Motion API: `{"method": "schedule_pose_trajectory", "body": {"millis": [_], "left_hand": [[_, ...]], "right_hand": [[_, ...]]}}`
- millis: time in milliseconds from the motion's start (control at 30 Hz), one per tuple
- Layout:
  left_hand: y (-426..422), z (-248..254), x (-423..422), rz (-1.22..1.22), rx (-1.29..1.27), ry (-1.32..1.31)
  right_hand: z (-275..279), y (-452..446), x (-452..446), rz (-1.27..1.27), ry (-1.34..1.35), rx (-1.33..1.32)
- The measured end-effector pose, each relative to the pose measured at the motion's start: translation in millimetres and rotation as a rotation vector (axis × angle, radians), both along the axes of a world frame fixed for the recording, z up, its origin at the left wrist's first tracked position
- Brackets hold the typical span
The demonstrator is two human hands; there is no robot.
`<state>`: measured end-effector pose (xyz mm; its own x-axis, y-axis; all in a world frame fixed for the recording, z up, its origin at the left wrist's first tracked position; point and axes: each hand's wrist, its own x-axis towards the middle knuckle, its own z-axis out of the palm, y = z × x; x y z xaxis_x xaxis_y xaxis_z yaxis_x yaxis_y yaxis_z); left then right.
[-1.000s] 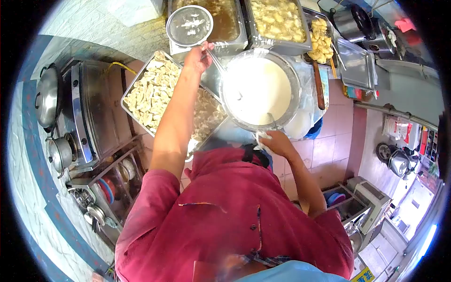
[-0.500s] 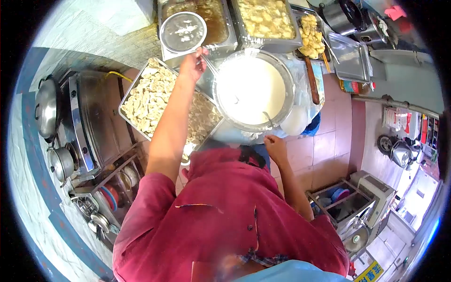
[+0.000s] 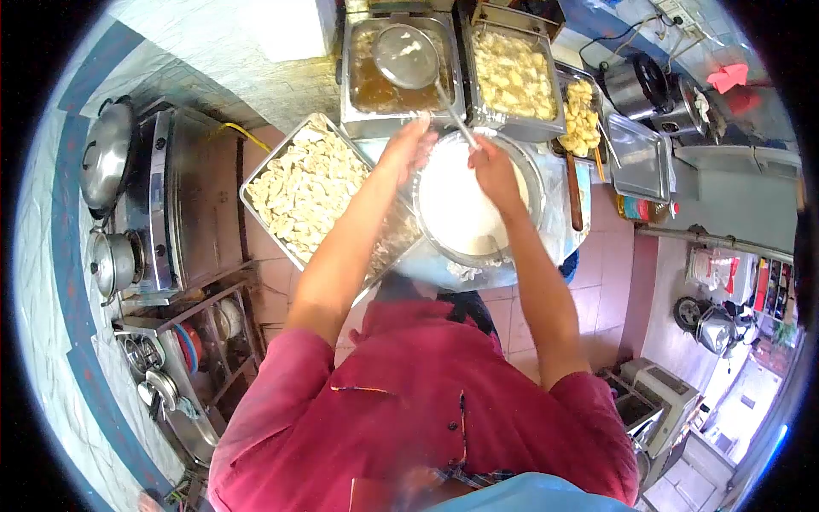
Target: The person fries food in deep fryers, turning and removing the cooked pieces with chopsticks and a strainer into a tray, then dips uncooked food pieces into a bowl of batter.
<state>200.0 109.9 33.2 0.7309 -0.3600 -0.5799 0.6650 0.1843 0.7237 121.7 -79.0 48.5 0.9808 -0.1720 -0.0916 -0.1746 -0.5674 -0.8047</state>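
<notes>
My right hand [image 3: 493, 166] grips the handle end of a round mesh skimmer [image 3: 406, 57], whose disc is over the fryer vat of brown oil [image 3: 380, 92]. Beside the handle, my left hand [image 3: 413, 147] has its fingers apart and holds nothing. Below both hands is a large round bowl of white batter [image 3: 456, 209], with a thin metal handle leaning on its near rim. A tray of pale, coated pieces [image 3: 303, 183] lies to the left of the bowl, partly behind my left forearm.
A second vat [image 3: 514, 77] holds frying pieces. Right of it are a tray of golden pieces [image 3: 580, 119], a wooden-handled tool [image 3: 574, 192] and an empty metal tray [image 3: 638, 158]. Lidded pots [image 3: 109, 158] stand on the left; a metal rack [image 3: 205, 341] is below them.
My right hand has moved from the bowl's near side up to the skimmer handle and taken hold of it. My left hand has let go. The skimmer disc now sits over the oil.
</notes>
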Motion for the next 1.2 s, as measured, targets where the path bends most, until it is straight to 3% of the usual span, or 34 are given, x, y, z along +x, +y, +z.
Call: {"method": "schedule_pose_trajectory", "body": {"millis": [33, 100, 200, 267, 300, 367, 400, 533, 667, 767, 833, 867, 967, 1067, 1200], "left_hand": [[10.0, -7.5, -12.1, 0.027, 0.051, -0.065], [38.3, -37.5, -45.9, 0.033, 0.138, -0.169], [90.6, -45.2, -121.0, 0.064, 0.312, -0.364], [123.0, -56.5, -178.8, 0.096, 0.518, -0.327], [136.5, -68.2, -210.0, 0.191, 0.471, -0.274], [185.6, -91.8, -275.9, 0.099, 0.687, -0.085], [186.8, -68.8, -300.3, 0.196, 0.681, 0.065], [227.1, -84.3, -420.0, 0.481, 0.626, 0.229], [245.3, -106.7, -530.8, 0.646, 0.62, 0.376], [241.1, -127.4, -605.0, 0.585, 0.662, 0.51], [225.2, -154.4, -651.9, 0.819, 0.399, 0.465], [215.7, -158.1, -663.4, 0.929, 0.261, 0.441], [201.7, -162.7, -675.7, 0.672, 0.596, 0.638], [197.3, -175.3, -661.3, 0.748, 0.542, 0.592], [203.5, -176.6, -614.7, 0.607, 0.588, 0.538]], "right_hand": [[0.0, -6.5, 21.4, 0.003, -0.133, -0.258], [25.1, -6.8, 57.2, 0.03, -0.194, -0.487], [18.3, -10.5, 111.2, 0.086, -0.176, -0.663], [-1.8, -8.2, 140.1, 0.103, -0.176, -0.602], [-11.3, -4.4, 149.9, 0.11, -0.172, -0.567], [-1.3, 24.5, 154.5, 0.004, 0.173, -0.357], [-15.9, 37.6, 154.6, -0.053, 0.144, -0.269], [-42.3, 87.4, 150.2, -0.204, 0.223, -0.022], [-57.7, 90.1, 153.4, -0.145, 0.197, -0.094], [-48.9, 59.2, 143.7, -0.001, 0.099, -0.143], [-35.8, 39.3, 133.2, 0.08, 0.078, -0.161], [-33.0, 29.0, 127.0, 0.119, 0.069, -0.175], [-34.1, 6.6, 114.2, 0.258, -0.068, -0.251], [-28.3, -11.6, 100.7, 0.297, 0.024, -0.31], [-7.6, -25.5, 77.0, 0.37, 0.02, -0.375]]}}
